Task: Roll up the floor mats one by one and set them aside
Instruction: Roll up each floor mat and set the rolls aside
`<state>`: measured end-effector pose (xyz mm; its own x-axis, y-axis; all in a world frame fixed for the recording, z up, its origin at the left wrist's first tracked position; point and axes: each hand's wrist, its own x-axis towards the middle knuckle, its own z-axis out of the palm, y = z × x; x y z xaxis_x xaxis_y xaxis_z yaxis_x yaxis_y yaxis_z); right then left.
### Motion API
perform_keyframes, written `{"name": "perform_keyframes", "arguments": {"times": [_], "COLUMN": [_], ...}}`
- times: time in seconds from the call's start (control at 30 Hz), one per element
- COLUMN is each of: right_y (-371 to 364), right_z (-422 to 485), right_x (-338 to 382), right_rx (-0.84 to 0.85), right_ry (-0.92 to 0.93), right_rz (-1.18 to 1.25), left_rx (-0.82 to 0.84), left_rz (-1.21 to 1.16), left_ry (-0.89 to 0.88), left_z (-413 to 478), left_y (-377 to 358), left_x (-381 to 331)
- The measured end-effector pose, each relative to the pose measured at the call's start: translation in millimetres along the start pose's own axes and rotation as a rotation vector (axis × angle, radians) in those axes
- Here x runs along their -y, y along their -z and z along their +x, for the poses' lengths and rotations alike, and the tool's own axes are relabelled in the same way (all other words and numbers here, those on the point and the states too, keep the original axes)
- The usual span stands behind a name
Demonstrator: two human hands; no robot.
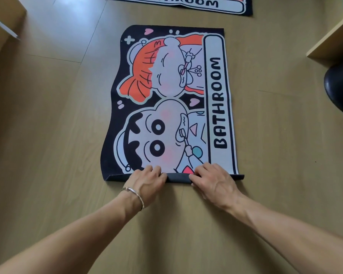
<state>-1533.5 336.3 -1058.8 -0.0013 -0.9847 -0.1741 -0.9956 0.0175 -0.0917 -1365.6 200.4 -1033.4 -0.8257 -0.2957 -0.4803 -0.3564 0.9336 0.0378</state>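
A cartoon floor mat [172,91] printed with two characters and the word BATHROOM lies flat on the wooden floor. Its near edge [178,177] is folded over in a narrow dark strip. My left hand [147,180] grips that folded edge left of centre, fingers curled over it, a silver bracelet on the wrist. My right hand [212,180] grips the same fold right of centre. A second mat [186,3] of the same design lies further away at the top, only its near edge in view.
A cardboard box [2,22] stands at the upper left. A pale wooden furniture corner [333,40] juts in at the upper right, with a black round seat [341,88] below it. Bare wooden floor [57,115] surrounds the mat.
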Motion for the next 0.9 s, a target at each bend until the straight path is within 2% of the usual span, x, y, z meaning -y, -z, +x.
{"name": "perform_keyframes", "arguments": {"times": [0.1,0.2,0.3,0.4,0.5,0.67,0.8,0.9], "right_y": [1.3,10.8,18.7,22.6,20.9,13.2,12.6,12.6], "right_z": [0.7,3.6,9.6,16.2,19.9,15.3,7.1,7.2], "right_x": [2.8,-3.7,-13.0,-18.7,-18.0,-9.5,-8.3,-5.5], "right_rx": [0.056,0.102,0.205,0.193,0.211,0.024,0.067,0.093], "right_ry": [-0.059,-0.114,-0.154,-0.236,-0.242,-0.108,-0.058,-0.09], "right_rz": [0.082,0.293,0.365,0.489,0.37,0.139,0.009,0.007], "left_rx": [0.009,0.04,0.104,0.072,0.002,0.002,-0.056,-0.045], "left_rz": [-0.077,-0.198,-0.344,-0.392,-0.281,-0.02,0.106,0.049], "left_ry": [0.041,0.074,0.143,0.159,0.131,0.031,-0.019,-0.002], "left_z": [5.4,14.1,19.8,23.9,24.3,13.5,1.8,3.3], "left_y": [-1.7,4.4,8.9,9.1,9.2,7.5,-4.9,-4.7], "left_x": [6.5,16.5,25.0,26.5,22.9,16.1,11.8,11.7]}}
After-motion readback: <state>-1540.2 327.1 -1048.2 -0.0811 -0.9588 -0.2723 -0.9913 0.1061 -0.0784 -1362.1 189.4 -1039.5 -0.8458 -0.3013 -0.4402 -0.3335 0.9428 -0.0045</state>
